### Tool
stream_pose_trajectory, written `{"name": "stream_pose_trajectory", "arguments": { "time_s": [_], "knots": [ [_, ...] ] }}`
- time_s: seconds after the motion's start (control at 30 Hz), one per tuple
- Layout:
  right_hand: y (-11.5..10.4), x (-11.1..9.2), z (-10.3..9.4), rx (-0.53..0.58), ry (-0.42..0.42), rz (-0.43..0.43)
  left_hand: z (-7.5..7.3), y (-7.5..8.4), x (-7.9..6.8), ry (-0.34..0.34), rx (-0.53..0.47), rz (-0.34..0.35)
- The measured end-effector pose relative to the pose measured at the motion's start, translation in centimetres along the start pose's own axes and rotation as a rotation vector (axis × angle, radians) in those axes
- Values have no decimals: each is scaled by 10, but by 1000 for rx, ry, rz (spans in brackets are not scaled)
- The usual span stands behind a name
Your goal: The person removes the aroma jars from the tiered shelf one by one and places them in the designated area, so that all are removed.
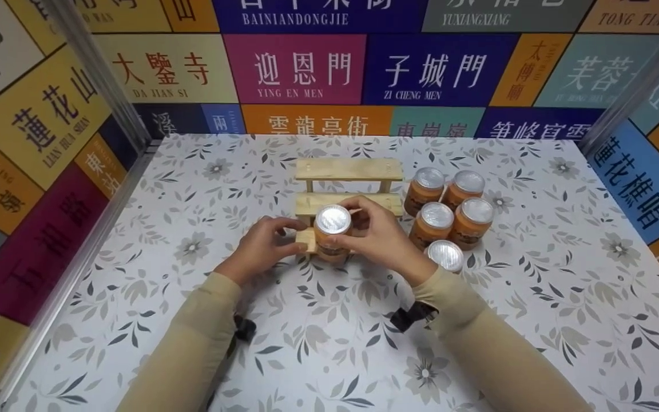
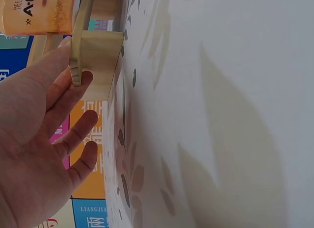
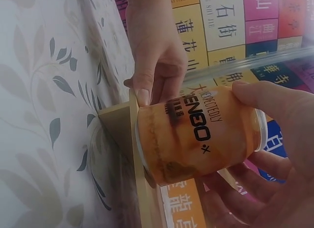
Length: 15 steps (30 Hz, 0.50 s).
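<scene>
An orange can (image 1: 333, 220) with a silver lid and dark lettering is upright at the front, lowest step of a wooden three-step rack (image 1: 348, 169). My right hand (image 1: 380, 233) grips it, thumb on the near side and fingers round the other. In the right wrist view the can (image 3: 198, 132) has its base at the board, my right fingers (image 3: 255, 189) about its upper part. My left hand (image 1: 262, 247) pinches the left end of that lowest step; in the left wrist view, thumb and fingers lie on opposite faces of the board (image 2: 77, 61), the other fingers loosely bent.
Right of the rack stand several more orange cans (image 1: 469, 220) with silver lids, grouped closely, the nearest one (image 1: 445, 256) partly behind my right wrist. Panels with printed characters (image 1: 295, 68) wall the back and sides of the floral-patterned table (image 1: 329, 355).
</scene>
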State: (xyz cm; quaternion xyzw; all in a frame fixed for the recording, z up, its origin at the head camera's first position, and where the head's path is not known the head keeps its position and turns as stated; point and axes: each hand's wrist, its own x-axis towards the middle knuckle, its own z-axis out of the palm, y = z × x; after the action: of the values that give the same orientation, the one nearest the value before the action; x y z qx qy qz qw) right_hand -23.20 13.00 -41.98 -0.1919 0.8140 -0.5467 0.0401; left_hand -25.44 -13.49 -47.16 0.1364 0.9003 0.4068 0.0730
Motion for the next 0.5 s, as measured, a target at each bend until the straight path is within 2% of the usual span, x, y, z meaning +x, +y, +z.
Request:
{"name": "stream_pose_trajectory", "arguments": {
  "time_s": [0.27, 0.5],
  "knots": [
    [-1, -8, -8, 31, 43, 39, -3, -1, 2, 3, 18, -11],
    [-8, -23, -24, 51, 69, 57, -3, 0, 2, -8, 28, -7]
  ]
}}
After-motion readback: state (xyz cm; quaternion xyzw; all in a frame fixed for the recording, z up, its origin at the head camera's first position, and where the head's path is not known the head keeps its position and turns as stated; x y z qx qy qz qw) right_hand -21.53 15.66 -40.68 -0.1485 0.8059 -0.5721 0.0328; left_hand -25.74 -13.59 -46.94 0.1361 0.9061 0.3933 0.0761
